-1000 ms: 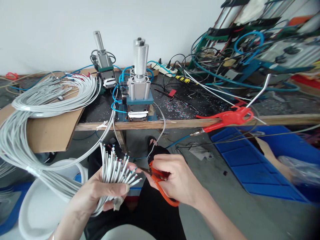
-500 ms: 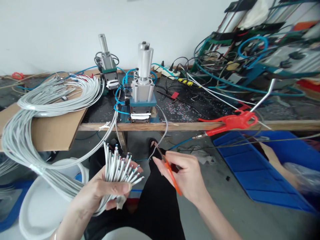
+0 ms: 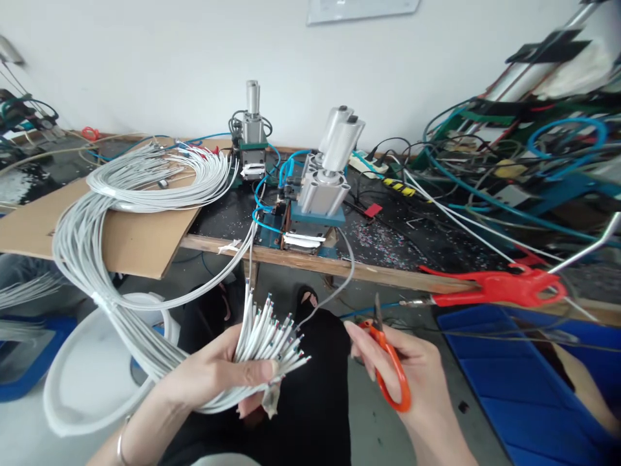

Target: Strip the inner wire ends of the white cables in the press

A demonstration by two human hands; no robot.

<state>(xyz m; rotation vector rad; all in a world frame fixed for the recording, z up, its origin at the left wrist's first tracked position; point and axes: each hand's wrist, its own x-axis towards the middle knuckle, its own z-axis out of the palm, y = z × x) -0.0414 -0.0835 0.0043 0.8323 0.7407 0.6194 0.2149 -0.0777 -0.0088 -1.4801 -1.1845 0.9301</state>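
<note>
My left hand [image 3: 228, 375] is wrapped round a bundle of white cables [image 3: 266, 330], thumb across the top. The cut ends fan out upward and to the right, with small coloured cores showing at the tips. A crumpled scrap of tape [image 3: 270, 400] hangs below my thumb. From my hand the bundle runs left and up to a big coil [image 3: 160, 175] on a cardboard sheet. In my right hand [image 3: 407, 362] are orange-handled scissors [image 3: 395, 375], blades pointing up, apart from the cables.
A silver pneumatic press [image 3: 325, 188] stands at the bench edge, a smaller one [image 3: 253, 129] behind it. A red air gun [image 3: 509, 285] lies at the right edge above a blue bin [image 3: 485, 362]. A white bucket [image 3: 82, 382] stands at lower left.
The view has turned left, so the bench appears shifted right. My right hand has moved away from the cable bundle, and the scissors have turned upright. My left hand keeps its hold.
</note>
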